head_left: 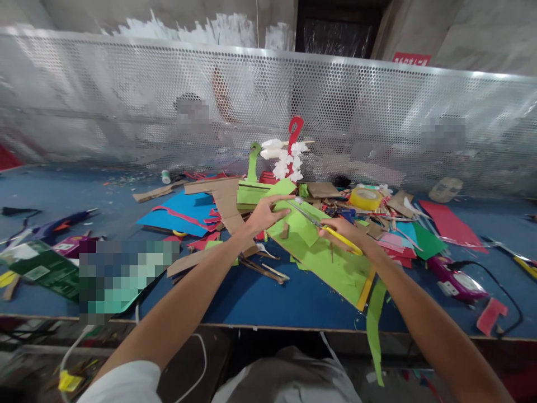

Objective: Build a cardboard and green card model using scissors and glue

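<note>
At the near table edge, a narrow green strip (375, 330) is hung over the side, and a purple device (459, 282) is laid to the right. Farther in, a large light-green sheet (331, 271) is spread on the blue tabletop (243, 302), with a smaller light-green piece (308, 226) placed over it. Above the sheet, yellow-handled scissors (342, 239) are held by the right hand (346, 228), its fingers curled around the handles; their blades are pointed toward the left hand (265, 216). There the index finger is stretched toward the blade tips and the thumb is held apart below it; whether paper is pinched by the other fingers cannot be told. Beyond, a blue sheet (180, 211) and a tape roll (366, 198) are seen among scraps. Farther back, a red hooked shape (295, 130) is raised among white pieces (287, 165), before a perforated metal screen (146, 106).
</note>
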Available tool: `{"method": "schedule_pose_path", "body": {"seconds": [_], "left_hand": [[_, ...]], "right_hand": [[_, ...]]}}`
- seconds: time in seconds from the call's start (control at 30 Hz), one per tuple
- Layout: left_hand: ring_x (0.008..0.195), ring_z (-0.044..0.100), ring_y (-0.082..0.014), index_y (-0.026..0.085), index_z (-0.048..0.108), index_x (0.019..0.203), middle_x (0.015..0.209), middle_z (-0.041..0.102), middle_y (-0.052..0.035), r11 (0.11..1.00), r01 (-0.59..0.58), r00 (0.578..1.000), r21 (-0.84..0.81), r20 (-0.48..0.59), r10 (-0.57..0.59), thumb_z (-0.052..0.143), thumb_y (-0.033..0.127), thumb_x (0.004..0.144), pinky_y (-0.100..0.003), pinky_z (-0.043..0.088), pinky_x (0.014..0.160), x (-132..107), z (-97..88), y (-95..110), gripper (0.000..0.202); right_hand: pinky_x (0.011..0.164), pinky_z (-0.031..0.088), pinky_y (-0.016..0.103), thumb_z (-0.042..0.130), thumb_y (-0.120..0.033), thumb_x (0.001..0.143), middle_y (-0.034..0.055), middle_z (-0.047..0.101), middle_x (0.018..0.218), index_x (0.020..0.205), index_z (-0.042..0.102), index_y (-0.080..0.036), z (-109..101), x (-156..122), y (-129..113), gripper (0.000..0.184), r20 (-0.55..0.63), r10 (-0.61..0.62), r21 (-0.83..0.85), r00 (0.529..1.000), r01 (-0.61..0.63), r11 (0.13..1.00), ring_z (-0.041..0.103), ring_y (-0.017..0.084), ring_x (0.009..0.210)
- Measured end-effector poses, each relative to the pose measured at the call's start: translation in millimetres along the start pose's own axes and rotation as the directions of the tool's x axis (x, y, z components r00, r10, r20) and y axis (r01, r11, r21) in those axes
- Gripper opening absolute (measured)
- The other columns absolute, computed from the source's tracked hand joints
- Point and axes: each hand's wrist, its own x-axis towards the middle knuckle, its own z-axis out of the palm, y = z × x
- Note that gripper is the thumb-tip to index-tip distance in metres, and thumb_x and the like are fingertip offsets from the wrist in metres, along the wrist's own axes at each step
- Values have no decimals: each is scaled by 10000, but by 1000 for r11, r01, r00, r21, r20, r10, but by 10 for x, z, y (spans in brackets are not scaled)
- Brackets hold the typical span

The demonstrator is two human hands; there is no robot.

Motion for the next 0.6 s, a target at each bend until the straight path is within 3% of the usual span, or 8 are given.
{"method": "schedule_pose_path", "body": {"seconds": [0.27,0.37,0.47,0.6], "left_hand": [[549,490,-90,173,752,1281,1128,775,-111,1000,29,999,-13,-17,-29,789,472,855,-230,357,498,-3,-12,-42,522],[491,404,-75,180,761,1272,960,763,-88,1000,10,1000,-21,-24,-11,738,514,907,-228,308,468,-5,-22,-81,495],[436,292,-69,190,779,1260,695,664,-26,1000,7,999,-21,-40,-8,711,539,924,-231,234,438,0,-19,-100,490],[434,250,-66,193,785,1262,645,617,-10,999,24,999,-44,-46,-26,724,512,912,-235,197,437,4,-4,-99,477]], "right_hand": [[587,287,283,538,-720,917,-32,463,658,799,543,-213,2,-30,-50,520,6,-5,-19,1000,5,1000,428,148,603],[600,304,289,531,-725,924,-27,484,675,805,557,-207,-3,-24,-38,532,-2,-9,-18,1000,9,1000,442,149,608],[613,327,291,539,-723,931,-14,530,722,846,590,-196,-2,-35,-32,536,5,-29,-15,1000,29,999,474,154,634],[607,336,280,563,-714,936,-16,541,746,905,602,-193,12,-58,-17,524,22,-57,0,998,57,998,482,152,643]]}}
